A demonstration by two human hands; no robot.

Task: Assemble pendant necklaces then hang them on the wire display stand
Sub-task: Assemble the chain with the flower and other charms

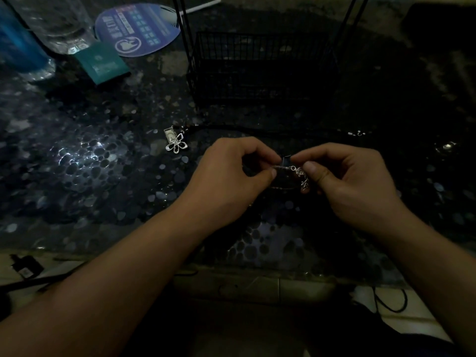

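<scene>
Your hands work low over the pebble-patterned surface, near its front edge. Directly beyond them stands the black wire basket with upright rods rising at its sides, blocking a straight reach forward. To your left front, a flower pendant lies on the surface; farther back, a teal packet, round fan and clear bottle crowd the corner.

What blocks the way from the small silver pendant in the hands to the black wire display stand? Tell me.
Nothing visible does. The left hand and right hand pinch the small silver pendant above the dark pebble-patterned table; only bare tabletop and a black cord lie before the black wire display stand.
</scene>
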